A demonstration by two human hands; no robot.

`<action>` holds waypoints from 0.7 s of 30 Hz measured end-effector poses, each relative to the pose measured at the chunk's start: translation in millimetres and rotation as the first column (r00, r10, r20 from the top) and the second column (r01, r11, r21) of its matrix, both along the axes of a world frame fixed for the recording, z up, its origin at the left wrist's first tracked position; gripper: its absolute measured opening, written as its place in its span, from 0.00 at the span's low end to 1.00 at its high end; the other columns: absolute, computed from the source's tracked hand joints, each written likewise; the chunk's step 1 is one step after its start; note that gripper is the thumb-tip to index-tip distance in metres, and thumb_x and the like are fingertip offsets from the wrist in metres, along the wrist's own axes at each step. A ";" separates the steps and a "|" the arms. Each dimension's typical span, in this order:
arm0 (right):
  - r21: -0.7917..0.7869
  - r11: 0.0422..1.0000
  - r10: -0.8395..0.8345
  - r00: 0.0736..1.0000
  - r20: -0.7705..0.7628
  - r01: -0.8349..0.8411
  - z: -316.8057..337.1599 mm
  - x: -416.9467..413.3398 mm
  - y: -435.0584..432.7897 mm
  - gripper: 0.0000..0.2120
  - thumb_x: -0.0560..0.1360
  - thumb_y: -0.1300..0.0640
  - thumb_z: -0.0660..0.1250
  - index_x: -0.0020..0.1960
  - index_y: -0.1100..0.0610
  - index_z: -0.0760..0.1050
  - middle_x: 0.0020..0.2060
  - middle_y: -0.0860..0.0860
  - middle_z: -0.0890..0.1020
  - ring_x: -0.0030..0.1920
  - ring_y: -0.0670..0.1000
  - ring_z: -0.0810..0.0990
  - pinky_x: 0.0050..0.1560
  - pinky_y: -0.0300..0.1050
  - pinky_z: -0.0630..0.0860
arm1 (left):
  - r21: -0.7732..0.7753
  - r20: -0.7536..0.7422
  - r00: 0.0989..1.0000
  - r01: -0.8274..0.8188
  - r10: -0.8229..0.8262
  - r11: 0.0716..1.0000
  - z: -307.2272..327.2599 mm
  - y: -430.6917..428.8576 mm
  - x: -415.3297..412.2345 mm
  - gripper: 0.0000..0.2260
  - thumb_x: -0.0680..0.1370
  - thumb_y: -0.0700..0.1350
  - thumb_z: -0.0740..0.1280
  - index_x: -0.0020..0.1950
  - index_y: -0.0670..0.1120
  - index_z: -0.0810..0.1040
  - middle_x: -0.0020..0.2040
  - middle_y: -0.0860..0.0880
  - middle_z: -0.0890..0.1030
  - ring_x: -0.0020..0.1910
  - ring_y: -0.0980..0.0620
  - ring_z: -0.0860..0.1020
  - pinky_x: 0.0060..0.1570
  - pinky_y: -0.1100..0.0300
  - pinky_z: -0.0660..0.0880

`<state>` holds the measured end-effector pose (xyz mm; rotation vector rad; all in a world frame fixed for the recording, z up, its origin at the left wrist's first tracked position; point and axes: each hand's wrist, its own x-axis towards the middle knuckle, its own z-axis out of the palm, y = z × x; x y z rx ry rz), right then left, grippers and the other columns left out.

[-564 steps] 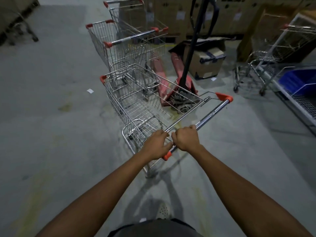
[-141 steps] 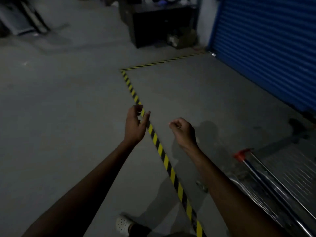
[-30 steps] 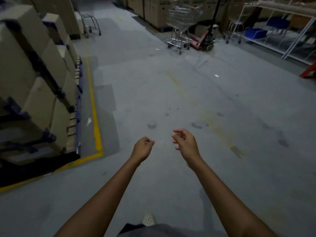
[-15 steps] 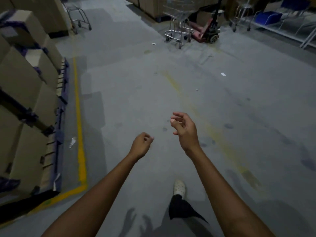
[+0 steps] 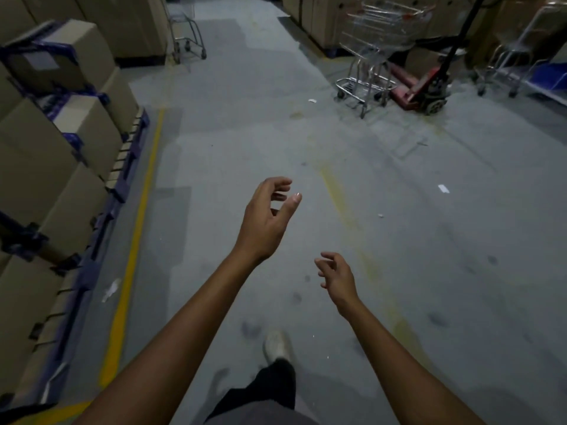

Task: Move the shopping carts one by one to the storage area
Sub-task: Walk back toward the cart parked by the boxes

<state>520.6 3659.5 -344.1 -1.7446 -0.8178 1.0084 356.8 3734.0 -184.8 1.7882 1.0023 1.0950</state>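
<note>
Standing ahead: chrome wire shopping carts (image 5: 379,38) | left hand (image 5: 264,223), right hand (image 5: 337,279) empty, relaxed

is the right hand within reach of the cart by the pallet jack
Probably not: the cart stands well ahead of the right hand, beside the pallet jack. The floor between looks free, so walking closer should do.

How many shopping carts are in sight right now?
3. The left cart stands far ahead by the boxes. The middle cart is beside the red pallet jack, maybe with another nested inside. The right cart is blurred and partly hidden.
</note>
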 end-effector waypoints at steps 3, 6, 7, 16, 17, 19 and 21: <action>0.026 1.000 0.008 1.000 0.001 -0.008 -2.3 27.0 91.1 0.12 0.80 0.51 0.67 0.62 0.51 0.74 0.55 0.53 0.81 0.47 0.49 0.81 0.44 0.46 0.78 | -0.060 -0.002 0.999 -0.047 0.047 0.997 -38.3 86.4 28.0 0.17 0.78 0.58 0.63 0.63 0.52 0.73 0.58 0.53 0.77 0.56 0.61 0.76 0.47 0.71 0.73; 0.076 0.996 0.043 0.999 0.010 -0.044 6.8 53.3 189.2 0.12 0.79 0.49 0.68 0.61 0.51 0.75 0.55 0.52 0.81 0.51 0.52 0.81 0.43 0.44 0.78 | -0.147 -0.042 0.996 -0.086 0.080 0.985 -79.5 182.7 60.5 0.15 0.81 0.54 0.65 0.63 0.49 0.74 0.59 0.51 0.78 0.55 0.58 0.77 0.51 0.66 0.73; 0.091 0.994 0.058 0.998 0.007 -0.058 14.7 60.2 220.3 0.14 0.78 0.48 0.68 0.61 0.50 0.75 0.55 0.52 0.81 0.53 0.53 0.81 0.43 0.44 0.78 | -0.193 -0.072 0.993 -0.103 0.090 0.976 -91.8 214.6 70.4 0.14 0.81 0.53 0.65 0.63 0.48 0.75 0.59 0.50 0.78 0.55 0.57 0.77 0.52 0.63 0.74; 0.400 0.899 0.183 0.983 0.026 -0.178 147.8 104.3 437.2 0.20 0.72 0.40 0.65 0.61 0.46 0.77 0.57 0.46 0.82 0.56 0.48 0.81 0.46 0.44 0.79 | -0.517 -0.418 0.903 -0.151 -0.095 0.843 -165.2 426.8 114.7 0.20 0.81 0.62 0.61 0.55 0.46 0.76 0.52 0.48 0.79 0.50 0.50 0.77 0.49 0.55 0.73; 0.423 0.884 0.194 0.980 0.050 -0.197 155.2 110.5 454.6 0.21 0.72 0.38 0.65 0.61 0.45 0.77 0.58 0.45 0.82 0.56 0.48 0.81 0.48 0.47 0.80 | -0.534 -0.449 0.885 -0.152 -0.126 0.832 -172.6 445.5 116.5 0.20 0.80 0.63 0.60 0.54 0.46 0.76 0.51 0.48 0.79 0.50 0.49 0.77 0.50 0.54 0.74; 0.443 0.869 0.206 0.976 0.077 -0.218 159.1 129.0 500.4 0.22 0.71 0.37 0.64 0.62 0.45 0.77 0.59 0.44 0.81 0.57 0.47 0.80 0.52 0.50 0.80 | -0.579 -0.481 0.859 -0.162 -0.174 0.799 -187.6 493.0 126.6 0.21 0.80 0.63 0.60 0.52 0.46 0.77 0.51 0.46 0.80 0.51 0.47 0.78 0.53 0.52 0.74; 0.444 0.867 0.212 0.974 0.084 -0.227 151.8 150.8 550.8 0.23 0.71 0.37 0.64 0.63 0.45 0.76 0.60 0.44 0.81 0.57 0.47 0.80 0.53 0.52 0.80 | -0.611 -0.480 0.857 -0.176 -0.184 0.772 -198.0 541.6 141.6 0.20 0.80 0.63 0.60 0.53 0.46 0.77 0.53 0.45 0.80 0.53 0.46 0.78 0.56 0.50 0.74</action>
